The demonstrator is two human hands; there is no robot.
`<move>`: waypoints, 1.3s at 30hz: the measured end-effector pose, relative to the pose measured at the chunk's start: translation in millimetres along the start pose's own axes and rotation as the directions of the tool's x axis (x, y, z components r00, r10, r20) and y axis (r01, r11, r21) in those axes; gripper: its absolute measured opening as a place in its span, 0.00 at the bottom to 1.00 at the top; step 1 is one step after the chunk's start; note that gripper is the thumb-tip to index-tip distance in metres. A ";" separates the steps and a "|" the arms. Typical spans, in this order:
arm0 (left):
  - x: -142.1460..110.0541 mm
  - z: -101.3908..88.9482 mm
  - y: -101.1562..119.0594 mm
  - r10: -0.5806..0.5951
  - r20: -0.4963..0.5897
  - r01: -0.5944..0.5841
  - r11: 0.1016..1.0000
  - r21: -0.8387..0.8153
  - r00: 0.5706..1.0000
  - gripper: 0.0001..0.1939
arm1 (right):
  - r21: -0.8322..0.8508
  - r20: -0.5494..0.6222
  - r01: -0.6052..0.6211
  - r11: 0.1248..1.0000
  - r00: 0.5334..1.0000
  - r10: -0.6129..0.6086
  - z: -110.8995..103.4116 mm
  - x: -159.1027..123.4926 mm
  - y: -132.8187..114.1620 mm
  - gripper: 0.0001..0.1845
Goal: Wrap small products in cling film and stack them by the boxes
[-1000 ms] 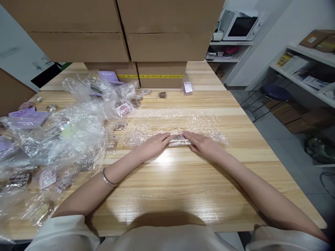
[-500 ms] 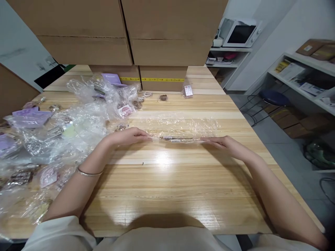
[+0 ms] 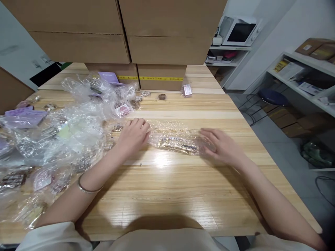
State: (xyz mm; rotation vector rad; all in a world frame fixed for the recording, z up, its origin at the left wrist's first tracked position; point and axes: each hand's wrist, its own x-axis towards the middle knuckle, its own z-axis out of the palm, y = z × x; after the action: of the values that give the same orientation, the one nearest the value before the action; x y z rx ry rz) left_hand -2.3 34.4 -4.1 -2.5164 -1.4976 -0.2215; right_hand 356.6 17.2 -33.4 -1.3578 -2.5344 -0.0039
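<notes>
A long bundle wrapped in clear plastic film [image 3: 176, 142] lies across the middle of the wooden table [image 3: 167, 188], with small dark and pale items inside it. My left hand [image 3: 134, 134] rests on the bundle's left end, fingers curled down onto the film. My right hand [image 3: 220, 144] lies at the right end, fingers spread and pressing the film flat. A silver bangle sits on my left wrist.
A heap of crumpled clear bags with small packets and purple cards [image 3: 52, 136] covers the table's left side. Stacked cardboard boxes [image 3: 123, 31] stand at the back. Two small items [image 3: 187, 90] lie near the boxes. Shelves and a stool [image 3: 273, 96] are on the right.
My hands went from meeting at the centre to spreading apart, lifting the film's near edge and folding it over. The sheet is now a narrower rolled bundle with a hand at each end.
</notes>
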 end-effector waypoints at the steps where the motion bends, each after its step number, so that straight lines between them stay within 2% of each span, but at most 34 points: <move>1: -1.8 -3.6 6.7 0.045 -0.014 -0.045 0.999 0.030 0.999 0.11 | 0.062 0.043 0.071 0.996 0.996 -0.074 0.1 -0.8 -5.1 0.29; 3: -6.1 -8.1 14.1 0.071 -0.035 -0.068 0.994 0.090 0.997 0.13 | 0.138 0.124 0.108 0.984 0.984 -0.126 3.5 -2.7 -12.1 0.31; 6: -11.5 -6.7 16.3 0.118 -0.047 -0.111 0.986 0.122 0.992 0.16 | 0.139 0.172 0.070 0.988 0.981 -0.094 12.2 -4.4 -15.7 0.28; 9: -12.6 4.2 18.6 0.325 0.043 -0.324 0.945 -0.037 0.945 0.11 | 0.124 0.157 0.081 0.989 0.982 -0.100 16.0 -3.7 -17.5 0.26; 10: -12.1 9.5 19.9 0.373 0.075 -0.364 0.925 -0.105 0.925 0.14 | 0.108 0.144 0.085 0.990 0.984 -0.101 15.9 -3.2 -18.6 0.26; 12: -10.2 20.8 22.1 0.389 0.129 -0.362 0.912 -0.191 0.912 0.19 | 0.051 0.120 0.096 0.994 0.988 -0.102 15.1 -2.2 -21.4 0.26; 16: -4.8 31.0 17.1 0.365 0.170 -0.329 0.922 -0.206 0.915 0.18 | -0.088 0.092 0.154 0.984 0.985 -0.146 15.3 -1.3 -25.4 0.20; 18: -2.1 25.8 10.5 0.342 0.195 -0.303 0.931 -0.205 0.919 0.14 | -0.102 0.096 0.182 0.978 0.980 -0.173 13.3 -1.3 -25.0 0.19; 20: 0.3 16.3 4.1 0.277 0.237 -0.221 0.946 -0.237 0.931 0.12 | -0.080 0.113 0.179 0.981 0.979 -0.169 8.4 -1.5 -23.4 0.17; 23: 2.9 5.3 -1.6 0.166 0.304 -0.072 0.952 -0.297 0.938 0.14 | -0.031 0.166 0.052 0.998 0.985 -0.046 2.0 -1.6 -20.0 0.15; 26: 4.0 9.2 -2.0 0.060 0.364 0.036 0.967 -0.251 0.930 0.14 | 0.031 0.229 -0.166 0.986 0.961 0.155 7.1 0.0 -15.6 0.14; 28: 3.6 18.8 -0.4 0.000 0.342 0.080 0.972 -0.220 0.940 0.13 | 0.026 0.215 -0.273 0.962 0.941 0.262 16.1 2.0 -13.4 0.13; 29: 3.2 23.8 1.0 -0.021 0.297 0.087 0.974 -0.210 0.955 0.13 | -0.008 0.173 -0.301 0.954 0.939 0.297 20.7 3.1 -13.3 0.13; 31: 1.8 30.7 5.6 -0.058 0.134 0.081 0.982 -0.172 0.989 0.17 | -0.111 0.020 -0.324 0.939 0.944 0.328 27.7 4.8 -16.5 0.15; 33: 0.0 30.7 13.8 -0.074 -0.056 0.067 0.992 -0.108 0.996 0.20 | -0.178 -0.152 -0.306 0.935 0.948 0.281 31.3 5.6 -25.3 0.20; 34: -1.4 27.8 19.4 -0.056 -0.109 0.046 0.995 -0.086 0.993 0.20 | -0.178 -0.208 -0.274 0.945 0.949 0.236 32.4 5.7 -31.6 0.22; 35: -3.2 23.7 25.9 -0.023 -0.111 0.014 0.997 -0.079 0.994 0.18 | -0.155 -0.228 -0.221 0.963 0.956 0.183 33.6 5.5 -38.5 0.24; 37: -8.6 13.6 40.3 0.043 0.030 -0.040 0.993 -0.108 0.999 0.18 | -0.070 -0.156 -0.053 0.996 0.987 0.042 37.3 4.8 -52.2 0.29; 39: -16.3 5.5 53.3 0.055 0.226 -0.020 0.988 -0.154 0.973 0.25 | 0.034 -0.012 0.099 0.995 0.995 -0.098 43.0 4.2 -62.1 0.32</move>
State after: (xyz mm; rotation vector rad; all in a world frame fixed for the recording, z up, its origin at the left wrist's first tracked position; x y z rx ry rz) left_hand 37.0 -2.7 -18.5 -2.7688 -1.5674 -0.0394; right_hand 293.7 -8.8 -66.3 -1.2156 -2.5774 0.0141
